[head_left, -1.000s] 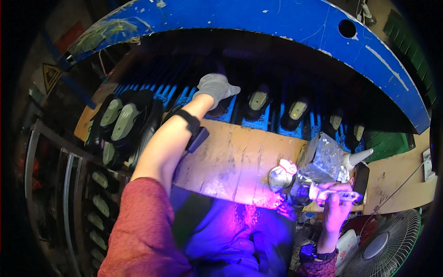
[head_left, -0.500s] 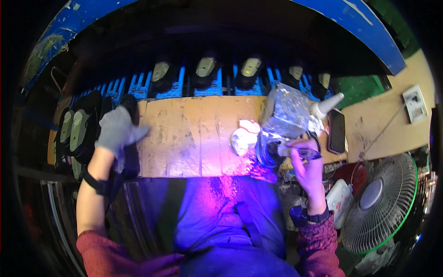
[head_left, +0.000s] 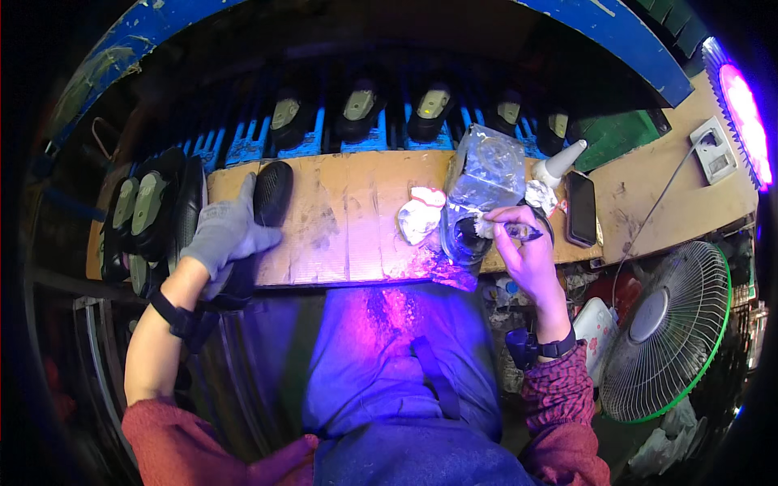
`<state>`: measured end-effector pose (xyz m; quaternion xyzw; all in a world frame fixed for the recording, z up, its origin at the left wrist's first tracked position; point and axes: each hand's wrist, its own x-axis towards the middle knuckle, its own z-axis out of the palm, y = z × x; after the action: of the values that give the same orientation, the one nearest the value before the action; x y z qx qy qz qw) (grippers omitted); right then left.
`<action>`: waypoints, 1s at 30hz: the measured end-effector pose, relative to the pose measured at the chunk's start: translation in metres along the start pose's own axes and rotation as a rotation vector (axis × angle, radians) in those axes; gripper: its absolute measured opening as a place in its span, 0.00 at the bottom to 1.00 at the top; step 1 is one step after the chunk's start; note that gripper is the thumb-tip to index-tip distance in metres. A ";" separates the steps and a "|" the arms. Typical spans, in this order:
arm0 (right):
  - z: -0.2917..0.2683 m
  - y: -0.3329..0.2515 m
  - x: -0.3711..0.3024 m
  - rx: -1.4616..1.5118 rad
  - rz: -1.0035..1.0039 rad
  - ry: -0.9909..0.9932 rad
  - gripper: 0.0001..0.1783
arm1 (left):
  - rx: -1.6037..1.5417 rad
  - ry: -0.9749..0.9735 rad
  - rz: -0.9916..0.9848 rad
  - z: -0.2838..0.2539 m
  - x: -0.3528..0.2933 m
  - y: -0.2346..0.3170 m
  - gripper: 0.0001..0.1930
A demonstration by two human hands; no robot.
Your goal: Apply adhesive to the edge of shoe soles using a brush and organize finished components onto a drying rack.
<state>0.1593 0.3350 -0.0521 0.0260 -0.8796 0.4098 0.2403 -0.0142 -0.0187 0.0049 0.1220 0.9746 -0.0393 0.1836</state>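
My left hand, in a grey glove, grips a black shoe at the left end of the cardboard-covered bench. Its sole end sticks out past my fingers, and the hand hides the middle. Further left, several black shoes with grey-green sole parts stand packed together. The bare fingers of my right hand pinch a small brush. Its pale bristles are at the mouth of a dark round pot; whether they touch its contents I cannot tell.
Behind the pot stands a clear wrapped block-like container, near a white nozzle bottle and a phone. Crumpled white wadding lies beside the pot. Shoes on blue racks line the back. A fan stands at right.
The view has shifted a little. My left hand has closed around the black shoe and drawn it rightward from the others. My right hand still has the brush at the pot.
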 end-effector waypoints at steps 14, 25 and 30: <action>0.027 -0.002 -0.047 0.359 0.419 0.497 0.07 | -1.003 0.809 0.811 0.116 -0.069 0.048 0.32; 0.123 -0.075 0.033 0.568 0.532 -0.036 0.09 | -0.649 0.836 0.880 0.175 -0.098 0.037 0.30; 0.125 -0.075 0.027 0.530 0.595 -0.131 0.10 | -0.656 0.777 0.901 0.177 -0.096 0.032 0.33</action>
<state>0.1029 0.1980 -0.0558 -0.1426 -0.7261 0.6714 0.0397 0.1420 -0.0304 -0.1249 0.4596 0.7852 0.3855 -0.1540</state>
